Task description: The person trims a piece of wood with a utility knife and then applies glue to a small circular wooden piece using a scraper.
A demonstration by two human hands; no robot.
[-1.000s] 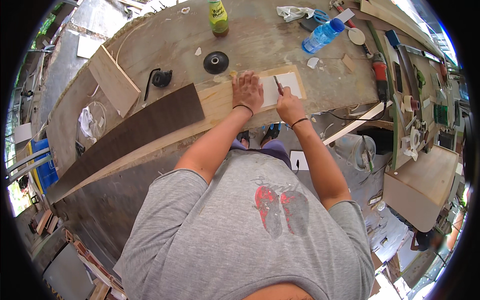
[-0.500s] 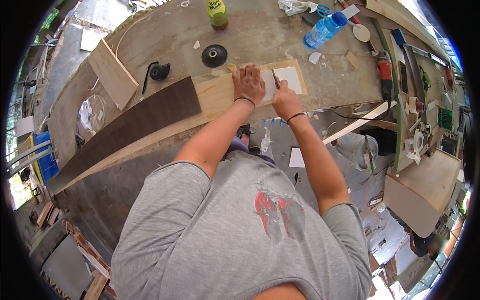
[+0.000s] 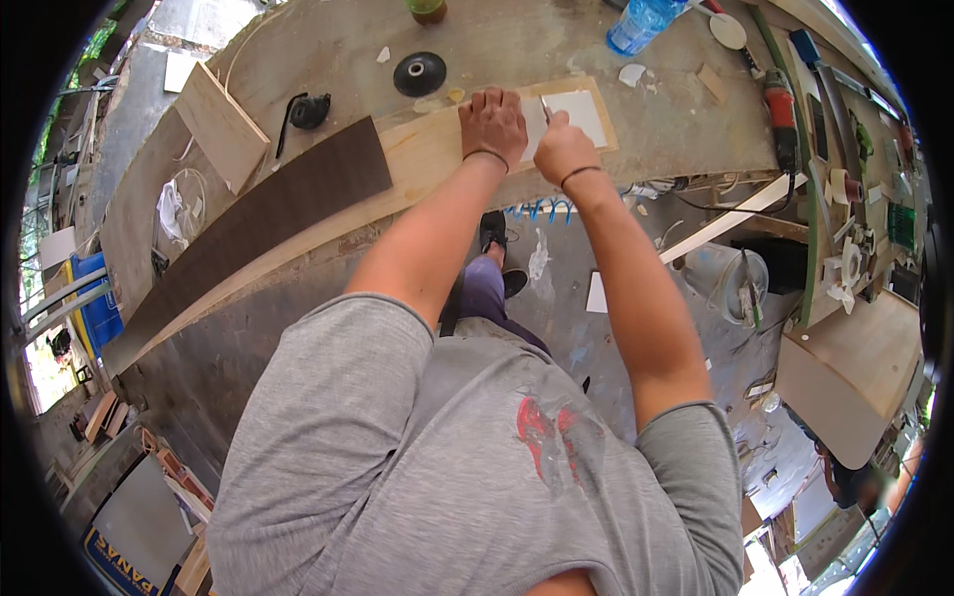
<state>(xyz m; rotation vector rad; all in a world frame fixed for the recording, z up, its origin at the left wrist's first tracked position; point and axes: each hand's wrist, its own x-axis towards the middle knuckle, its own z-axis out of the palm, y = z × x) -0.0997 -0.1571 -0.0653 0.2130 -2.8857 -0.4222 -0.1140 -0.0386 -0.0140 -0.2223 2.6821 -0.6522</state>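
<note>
Left hand (image 3: pixel 494 126) lies flat, right hand (image 3: pixel 565 151) grips a slim tool (image 3: pixel 546 109), black disc (image 3: pixel 421 79) beyond.

- A worn, stained grey-brown desk (image 3: pixel 517 45)
- Along its near edge, a long pale board (image 3: pixel 427 154)
- Beyond the board, a black disc (image 3: pixel 409 79) with a centre hole and a small black strapped object (image 3: pixel 311 111)
- Farther off, a blue bottle (image 3: pixel 633 30) and a green bottle (image 3: pixel 427 9)
- At left, a wood panel (image 3: pixel 217 129) and white plastic (image 3: pixel 171 212)
</note>
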